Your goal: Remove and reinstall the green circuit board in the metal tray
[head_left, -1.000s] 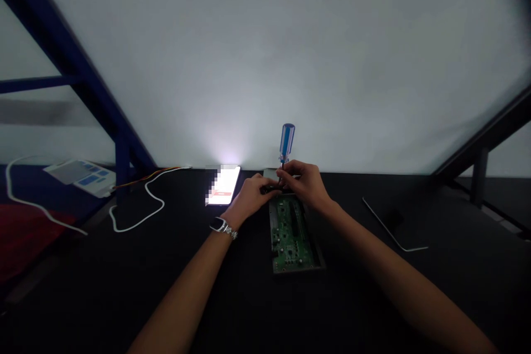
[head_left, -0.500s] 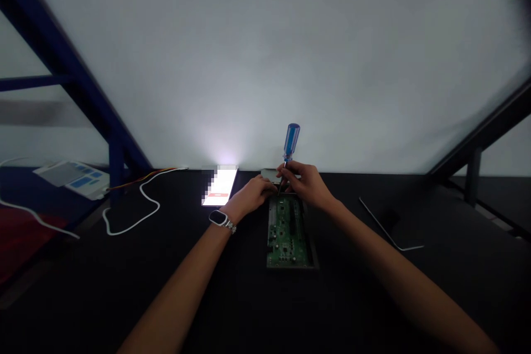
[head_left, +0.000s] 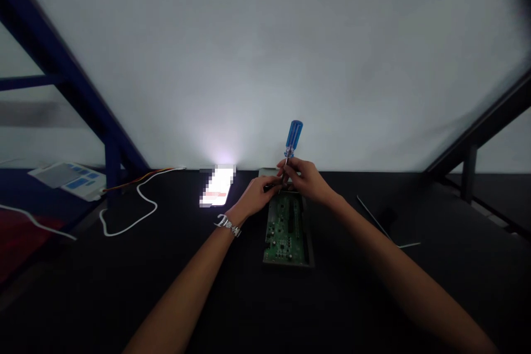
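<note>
Pinching the screwdriver [head_left: 294, 135] by its shaft, the right hand [head_left: 309, 178] holds it tilted at the far end of the circuit board [head_left: 284, 229] on the desk [head_left: 249, 298]! The left hand [head_left: 256, 194] crowds close, grip unclear; a sideways slip could jab it.

Seeing lit phone [head_left: 219, 185] left of fingers [head_left: 297, 164], white cable [head_left: 131, 225] curling farther left. Spotting blue-patched card [head_left: 78, 182] well left of fingers, unclear red item [head_left: 29, 238] farther out. Noting thin bent rod [head_left: 370, 215] right of fingers, blue frame [head_left: 83, 86] slanting far left, pale wall [head_left: 265, 55] behind.
</note>
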Motion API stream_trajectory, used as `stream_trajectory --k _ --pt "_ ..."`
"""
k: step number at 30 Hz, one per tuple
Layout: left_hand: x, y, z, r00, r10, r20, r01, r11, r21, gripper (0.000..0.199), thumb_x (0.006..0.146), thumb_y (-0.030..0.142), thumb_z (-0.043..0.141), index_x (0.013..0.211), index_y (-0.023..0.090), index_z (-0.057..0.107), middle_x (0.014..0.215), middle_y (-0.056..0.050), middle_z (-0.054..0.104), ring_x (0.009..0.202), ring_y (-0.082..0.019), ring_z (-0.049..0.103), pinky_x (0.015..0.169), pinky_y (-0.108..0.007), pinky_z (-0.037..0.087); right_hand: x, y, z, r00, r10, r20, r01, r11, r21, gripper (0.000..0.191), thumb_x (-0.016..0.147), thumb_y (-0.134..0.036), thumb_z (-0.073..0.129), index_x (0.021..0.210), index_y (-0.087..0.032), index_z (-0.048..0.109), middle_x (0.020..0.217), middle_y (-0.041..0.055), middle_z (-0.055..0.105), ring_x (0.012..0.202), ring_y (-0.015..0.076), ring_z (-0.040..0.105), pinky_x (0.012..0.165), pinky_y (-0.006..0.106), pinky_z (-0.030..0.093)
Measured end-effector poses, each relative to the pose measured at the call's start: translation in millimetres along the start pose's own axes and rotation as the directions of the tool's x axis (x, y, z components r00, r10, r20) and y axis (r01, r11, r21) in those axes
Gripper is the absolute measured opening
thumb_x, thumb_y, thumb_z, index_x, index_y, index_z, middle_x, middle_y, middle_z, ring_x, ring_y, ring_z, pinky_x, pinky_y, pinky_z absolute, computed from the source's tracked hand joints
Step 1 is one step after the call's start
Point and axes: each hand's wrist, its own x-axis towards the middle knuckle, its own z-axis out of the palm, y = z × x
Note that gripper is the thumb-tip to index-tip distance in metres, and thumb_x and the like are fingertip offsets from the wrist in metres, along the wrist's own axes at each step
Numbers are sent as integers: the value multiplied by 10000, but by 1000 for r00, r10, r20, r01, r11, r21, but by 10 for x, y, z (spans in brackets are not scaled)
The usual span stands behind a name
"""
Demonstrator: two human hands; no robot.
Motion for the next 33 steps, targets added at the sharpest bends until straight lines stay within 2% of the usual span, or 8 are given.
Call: stream_trajectory --k 3,5,10,14,19,24,28,33 --pt "-1 -24 37 996 -28 -86 31 999 27 151 879 274 621 952 214 739 901 -35 730 838 -196 656 779 -330 497 -5 -25 29 1000 7 -20 -8 1000 -2 284 929 -302 476 1151 -181 606 976 75 708 726 158 662 635 296 547" --pt "-2 -43 59 989 -37 -143 44 998 47 128 856 288 660 920 209 737 860 -35 718 820 -193 640 758 -323 489 -3 -30 53 996 14 -89 -14 1000 -6 314 898 -336 545 1167 -187 609 1008 78 705 739 163 669 632 294 551" --pt "-16 -53 101 976 -58 -212 70 996 51 113 826 300 699 839 188 702 798 -23 682 801 -183 614 725 -303 471 33 -18 118 955 63 -288 -51 998 46 274 810 -447 672 837 -178 628 730 44 679 657 170 647 553 275 536" --pt "-24 -26 92 975 -78 -206 94 993 69 164 817 348 710 804 186 685 767 -20 664 797 -190 598 713 -306 460 45 -49 126 972 -10 -233 8 1000 -13 224 856 -396 632 801 -179 625 690 32 676 638 155 649 612 278 533" --pt "-48 -11 56 990 -21 -143 35 995 94 182 896 300 612 1030 215 703 890 -47 684 854 -199 592 749 -324 474 35 -88 68 988 -103 -114 81 980 -182 147 907 -301 547 868 -185 629 764 36 701 665 153 659 645 277 514" --pt "-61 -12 52 992 -26 -125 33 998 58 173 907 241 588 1008 222 728 867 -41 676 826 -181 613 763 -318 486 18 -63 42 993 -116 -29 110 983 -145 177 939 -286 481 961 -190 628 858 41 718 590 127 640 621 276 516" --pt "-58 5 75 980 -29 -198 47 995 87 130 870 307 649 896 206 728 785 -30 657 790 -182 604 714 -303 475 6 -24 77 985 -76 -154 61 993 -102 236 877 -366 603 1032 -190 635 916 59 728 621 140 659 590 272 520" --pt "-57 20 104 967 -63 -246 92 990 109 151 849 339 673 822 193 701 761 -21 642 748 -174 597 689 -299 466 2 -61 118 958 -41 -283 5 992 -127 269 838 -442 651 741 -194 613 669 25 683 585 141 625 577 275 495"
